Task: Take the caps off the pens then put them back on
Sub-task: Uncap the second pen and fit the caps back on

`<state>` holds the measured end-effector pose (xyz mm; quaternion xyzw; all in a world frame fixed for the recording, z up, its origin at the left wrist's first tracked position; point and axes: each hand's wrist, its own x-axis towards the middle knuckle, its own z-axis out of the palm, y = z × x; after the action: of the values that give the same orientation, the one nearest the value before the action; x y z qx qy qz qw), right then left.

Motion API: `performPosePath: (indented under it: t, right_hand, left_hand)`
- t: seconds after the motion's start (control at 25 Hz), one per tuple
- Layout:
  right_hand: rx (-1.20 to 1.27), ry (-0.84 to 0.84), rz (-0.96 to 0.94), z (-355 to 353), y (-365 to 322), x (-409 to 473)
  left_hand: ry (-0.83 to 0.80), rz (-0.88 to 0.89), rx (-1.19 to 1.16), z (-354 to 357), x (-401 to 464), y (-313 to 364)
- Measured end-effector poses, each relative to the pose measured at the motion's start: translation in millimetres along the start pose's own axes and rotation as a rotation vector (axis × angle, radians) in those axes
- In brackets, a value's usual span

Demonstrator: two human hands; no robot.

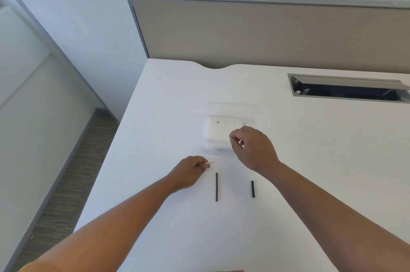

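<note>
I take the clear plastic tray (230,136) on the white table (168,98) as my landmark. On the near-left side of the tray, my left hand (188,175) has its grip clamped on a thin white pen (208,163), pinched between thumb and fingers so that only a short pale end pokes out toward the tray. My right hand (254,149) hovers at the tray's near-right corner with fingers curled and thumb meeting fingertip; it may be pinching a small cap, but whatever it holds is too small for me to make out.

Nearer to me than the tray, two dark pieces lie flat on the table, well apart: a longer dark piece (216,186) just below the tray's near edge and a shorter dark piece (252,189) to its right. I cannot tell which is a pen and which is a cap.

My reading is that I am partway through one white pen, with its cap either just pulled free or about to go on. To do this well I would keep the left grip firm but close to the exposed end, bring the right hand in along the pen's axis, and push straight on. I would also set any loose cap down in the tray so that it does not roll away.
</note>
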<state>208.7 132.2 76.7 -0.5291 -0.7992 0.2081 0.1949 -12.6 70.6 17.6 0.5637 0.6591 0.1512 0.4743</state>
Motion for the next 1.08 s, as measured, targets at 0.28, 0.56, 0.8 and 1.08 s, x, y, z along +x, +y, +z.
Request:
performPosePath:
  t: [0.28,0.56,0.8,1.08]
  right_hand:
    - [-0.034,-0.2,0.124,40,-10,-44]
    - [-0.118,-0.333,0.235,76,-10,-68]
    - [-0.125,-0.385,0.33,82,-15,-67]
    - [0.021,-0.362,0.383,80,-7,-78]
  left_hand:
    - [-0.011,-0.016,-0.042,2,-24,-5]
    - [0.024,-0.033,-0.058,6,-44,-15]
    - [0.012,-0.055,-0.061,8,-49,-22]
    - [0.028,-0.029,-0.06,15,-52,-23]
